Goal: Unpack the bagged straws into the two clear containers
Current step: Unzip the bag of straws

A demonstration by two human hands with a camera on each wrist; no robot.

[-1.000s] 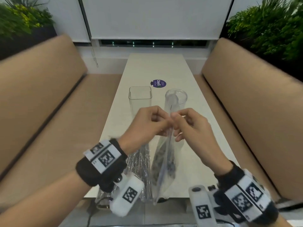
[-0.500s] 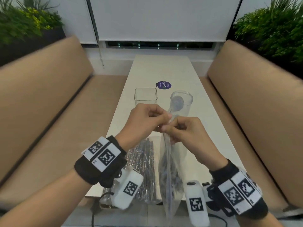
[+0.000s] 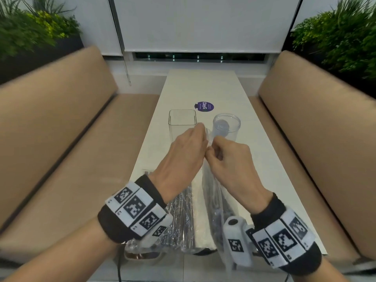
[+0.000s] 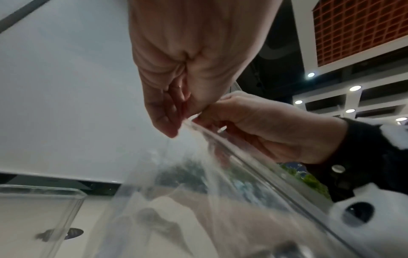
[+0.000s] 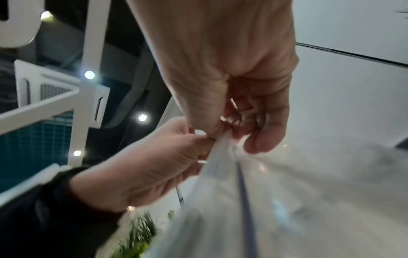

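A clear zip bag of dark straws [image 3: 213, 202] hangs upright over the near end of the white table [image 3: 205, 88]. My left hand [image 3: 188, 151] and right hand [image 3: 225, 155] both pinch its top edge, one from each side. From the left wrist view the bag [image 4: 220, 183] hangs below the fingertips [image 4: 172, 125]; the right wrist view shows the bag [image 5: 253, 200] blurred. Another bag of wrapped straws [image 3: 183, 218] lies flat on the table under my left wrist. Just beyond the hands stand a square clear container [image 3: 182, 123] and a round clear container [image 3: 226, 124], both upright.
A purple round sticker [image 3: 205, 106] lies on the table behind the containers. Tan bench seats [image 3: 61, 129] run along both sides of the table, with green plants [image 3: 341, 39] behind their backs. A white blind [image 3: 199, 23] covers the far wall.
Both hands have risen a little with the bag's top and closed in toward each other. The bag hangs straighter than one second ago.
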